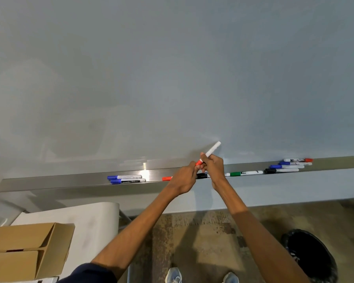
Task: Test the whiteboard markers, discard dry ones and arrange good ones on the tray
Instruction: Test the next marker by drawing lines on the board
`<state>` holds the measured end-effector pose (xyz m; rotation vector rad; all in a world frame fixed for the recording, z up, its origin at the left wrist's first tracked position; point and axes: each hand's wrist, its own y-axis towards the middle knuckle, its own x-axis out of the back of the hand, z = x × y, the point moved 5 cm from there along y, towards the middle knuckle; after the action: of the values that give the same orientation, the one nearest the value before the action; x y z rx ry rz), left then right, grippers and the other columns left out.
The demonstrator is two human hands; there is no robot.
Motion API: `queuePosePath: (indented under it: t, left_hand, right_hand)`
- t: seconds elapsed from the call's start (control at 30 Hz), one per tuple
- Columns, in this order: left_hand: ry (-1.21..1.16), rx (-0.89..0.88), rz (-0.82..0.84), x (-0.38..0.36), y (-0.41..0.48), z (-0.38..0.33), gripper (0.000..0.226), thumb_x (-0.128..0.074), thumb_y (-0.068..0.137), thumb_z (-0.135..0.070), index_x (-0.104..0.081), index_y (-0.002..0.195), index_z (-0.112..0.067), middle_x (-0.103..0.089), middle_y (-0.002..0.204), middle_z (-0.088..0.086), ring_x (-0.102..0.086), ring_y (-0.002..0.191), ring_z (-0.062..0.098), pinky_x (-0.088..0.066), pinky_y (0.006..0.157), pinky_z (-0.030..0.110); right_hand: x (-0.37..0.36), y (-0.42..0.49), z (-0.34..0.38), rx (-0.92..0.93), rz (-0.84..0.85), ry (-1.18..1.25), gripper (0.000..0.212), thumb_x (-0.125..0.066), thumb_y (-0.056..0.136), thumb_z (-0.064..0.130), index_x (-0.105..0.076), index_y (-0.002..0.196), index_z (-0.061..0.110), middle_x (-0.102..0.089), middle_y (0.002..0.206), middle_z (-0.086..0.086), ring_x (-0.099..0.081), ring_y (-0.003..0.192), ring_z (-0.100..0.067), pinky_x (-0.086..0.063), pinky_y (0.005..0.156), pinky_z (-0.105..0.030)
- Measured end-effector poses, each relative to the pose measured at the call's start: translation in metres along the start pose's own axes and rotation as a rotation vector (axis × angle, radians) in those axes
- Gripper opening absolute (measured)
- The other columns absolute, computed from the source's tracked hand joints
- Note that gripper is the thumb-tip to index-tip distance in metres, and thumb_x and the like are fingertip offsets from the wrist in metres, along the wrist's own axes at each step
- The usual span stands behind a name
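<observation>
My right hand (214,167) grips the white barrel of a red-capped marker (213,149), which tilts up toward the whiteboard (172,78). My left hand (184,178) pinches its red cap (198,162) at the lower end. The metal tray (70,180) under the board carries two blue markers (127,179) on the left, a red marker (167,178) partly behind my left hand, a black one (202,176), a green marker (243,173), and a cluster of several markers (288,165) at the right.
An open cardboard box (27,250) sits on a white table (94,219) at lower left. A black-lined bin (311,254) stands on the floor at lower right. My shoes (173,275) show at the bottom edge.
</observation>
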<state>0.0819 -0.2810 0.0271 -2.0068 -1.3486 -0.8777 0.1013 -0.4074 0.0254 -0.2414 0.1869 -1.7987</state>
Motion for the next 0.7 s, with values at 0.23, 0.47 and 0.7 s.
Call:
queuePosePath:
  t: [0.23, 0.47, 0.7]
  left_hand:
    - [-0.009, -0.016, 0.128, 0.016, 0.006, -0.015, 0.03, -0.029, 0.105, -0.023, -0.055, 0.104, -0.009, -0.052, 0.072, 0.002, -0.049, 0.062, 0.02, -0.047, 0.063, 0.036]
    - [0.17, -0.107, -0.036, 0.04, -0.015, -0.027, 0.024, -0.029, 0.106, -0.026, -0.043, 0.093, -0.012, -0.044, 0.065, -0.001, -0.053, 0.066, 0.034, -0.041, 0.062, 0.042]
    - [0.135, -0.096, -0.276, 0.065, -0.043, 0.003, 0.026, -0.025, 0.105, -0.036, -0.041, 0.093, -0.019, -0.055, 0.074, 0.0, -0.049, 0.06, 0.022, -0.033, 0.057, 0.032]
  right_hand:
    - [0.009, -0.013, 0.019, -0.096, -0.021, 0.221, 0.026, -0.061, 0.097, 0.015, -0.059, 0.076, 0.001, -0.056, 0.057, -0.008, -0.048, 0.045, -0.012, -0.045, 0.048, -0.021]
    - [0.028, -0.014, 0.026, -0.121, -0.279, 0.219, 0.036, -0.057, 0.098, 0.018, -0.058, 0.063, 0.008, -0.054, 0.046, -0.001, -0.046, 0.036, -0.009, -0.039, 0.043, -0.017]
    - [0.098, -0.01, 0.069, 0.107, -0.336, 0.377, 0.012, -0.067, 0.094, 0.014, -0.068, 0.085, 0.005, -0.064, 0.055, 0.002, -0.054, 0.046, -0.005, -0.051, 0.052, -0.019]
